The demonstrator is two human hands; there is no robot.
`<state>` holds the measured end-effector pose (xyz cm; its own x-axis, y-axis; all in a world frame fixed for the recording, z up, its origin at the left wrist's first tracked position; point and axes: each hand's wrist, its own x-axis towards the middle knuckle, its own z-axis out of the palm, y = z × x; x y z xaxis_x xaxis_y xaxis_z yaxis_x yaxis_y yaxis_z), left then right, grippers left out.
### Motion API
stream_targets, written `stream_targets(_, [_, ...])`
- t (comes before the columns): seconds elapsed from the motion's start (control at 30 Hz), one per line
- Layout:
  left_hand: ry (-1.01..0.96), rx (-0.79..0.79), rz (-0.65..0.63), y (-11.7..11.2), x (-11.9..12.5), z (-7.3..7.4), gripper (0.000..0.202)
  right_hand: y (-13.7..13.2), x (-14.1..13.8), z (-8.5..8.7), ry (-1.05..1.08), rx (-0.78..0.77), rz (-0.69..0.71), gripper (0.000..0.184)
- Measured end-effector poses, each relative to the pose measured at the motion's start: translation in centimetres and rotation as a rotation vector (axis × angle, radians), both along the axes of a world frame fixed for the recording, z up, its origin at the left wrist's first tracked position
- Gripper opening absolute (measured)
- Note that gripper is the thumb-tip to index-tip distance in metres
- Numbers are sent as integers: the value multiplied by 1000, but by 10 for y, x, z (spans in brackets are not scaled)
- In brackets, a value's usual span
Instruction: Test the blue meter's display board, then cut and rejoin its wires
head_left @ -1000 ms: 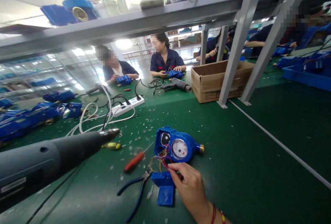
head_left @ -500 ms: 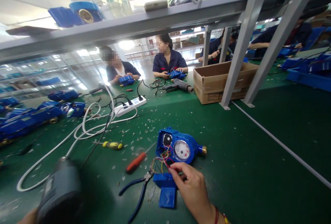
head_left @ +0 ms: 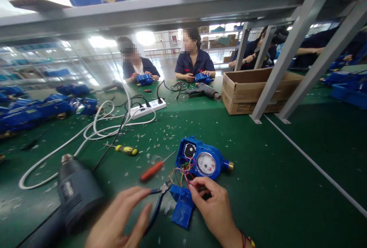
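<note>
My right hand [head_left: 213, 206] pinches thin red wires [head_left: 188, 177] at the near side of a blue water meter [head_left: 206, 164]. The meter has a round dial and a brass end, and its side box stands open with coloured wires coming out. Just below the wires is a blue plastic cover [head_left: 183, 209], partly behind my right fingers. My left hand [head_left: 120, 217] is slightly blurred, thumb and fingers apart, over the handles of the dark blue cutting pliers [head_left: 158, 206]. A grey heat gun [head_left: 78, 194] lies to its left.
An orange screwdriver [head_left: 151, 171] and a yellow one [head_left: 126, 149] lie beyond the pliers. A white cable [head_left: 51, 183] loops near a power strip [head_left: 147, 108]. A cardboard box [head_left: 237, 95] stands by the shelf legs [head_left: 298, 45]. Blue meters [head_left: 34, 110] fill the left; co-workers [head_left: 195, 60] sit opposite.
My left hand has let go of the heat gun, now lying on the table, and moved right to the pliers. My right hand still pinches the wires. The view has shifted slightly.
</note>
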<state>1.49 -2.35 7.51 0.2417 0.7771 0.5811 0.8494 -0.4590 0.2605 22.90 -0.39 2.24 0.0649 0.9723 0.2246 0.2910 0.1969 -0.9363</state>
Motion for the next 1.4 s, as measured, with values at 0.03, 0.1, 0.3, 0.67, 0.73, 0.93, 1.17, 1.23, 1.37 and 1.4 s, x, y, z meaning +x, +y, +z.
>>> stream_targets(0.03, [15, -45, -50, 5, 13, -5, 26, 0, 1, 0, 7, -3, 9, 7])
stream_targets(0.1, [18, -72, -85, 14, 39, -14, 27, 0, 2, 0, 8, 2, 21, 7])
stream_targets(0.3, [-43, -147, -17, 26, 72, -27, 15, 0, 1, 0, -59, 103, 18, 10])
stream_targets(0.67, [62, 39, 17, 21, 75, -31, 12, -3, 0, -1, -107, 285, -28, 13])
stream_targets(0.73, [63, 51, 27, 21, 76, -31, 10, -3, 0, -1, -108, 277, -27, 13])
stream_targets(0.93, [41, 22, 46, 22, 77, -35, 7, -2, 0, 0, -116, 260, -17, 12])
stream_targets(1.17, [-7, 1, 49, 23, 77, -38, 7, -3, 0, 0, -132, 252, -15, 12])
stream_targets(1.23, [-11, 6, 60, 23, 77, -39, 6, -2, 0, 0, -134, 256, -17, 13])
stream_targets(1.37, [-3, -11, 71, 25, 76, -40, 6, -2, 0, 1, -137, 249, -20, 13])
stream_targets(1.4, [1, -4, 80, 26, 75, -40, 6, -3, 0, 1, -140, 248, -20, 14])
